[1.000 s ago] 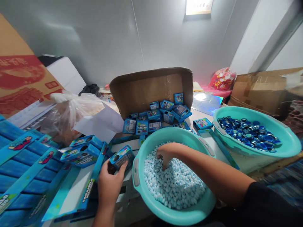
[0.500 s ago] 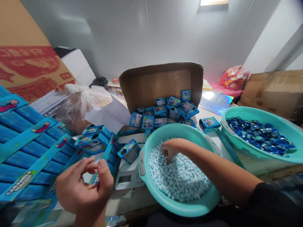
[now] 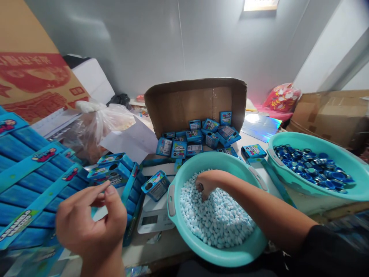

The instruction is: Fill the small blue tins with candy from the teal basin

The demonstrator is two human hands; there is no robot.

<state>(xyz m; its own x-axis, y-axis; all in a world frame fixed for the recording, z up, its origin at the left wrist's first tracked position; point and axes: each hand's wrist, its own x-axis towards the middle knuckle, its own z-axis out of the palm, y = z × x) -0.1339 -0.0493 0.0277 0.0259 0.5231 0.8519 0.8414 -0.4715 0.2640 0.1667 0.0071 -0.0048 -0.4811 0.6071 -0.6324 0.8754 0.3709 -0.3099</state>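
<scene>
My right hand (image 3: 206, 184) reaches down into a turquoise basin (image 3: 217, 258) of small pale blue and white candies (image 3: 221, 223). Its fingertips are buried among the pieces, so their grip is hidden. On the left, my left hand (image 3: 92, 221) is raised with fingers curled and the thumb close to the index finger; whatever may lie between them cannot be made out. Behind that hand are small blue boxes (image 3: 111, 173) marked "Caramelo Macizo" and a stack of long blue packs (image 3: 31, 184). A single blue box (image 3: 156, 186) rests on a white digital scale (image 3: 155, 221).
A cardboard box (image 3: 196, 100) lies on its side at the back, with several small blue boxes spilling out. Another turquoise basin (image 3: 314, 196), on the right, holds blue metallic caps (image 3: 314, 167). A clear plastic bag (image 3: 98, 123) and large cartons (image 3: 331, 117) stand around.
My left hand has shifted left and slightly down, its thumb and index finger closer together. My right hand stays in the candies. The whole view has moved slightly.
</scene>
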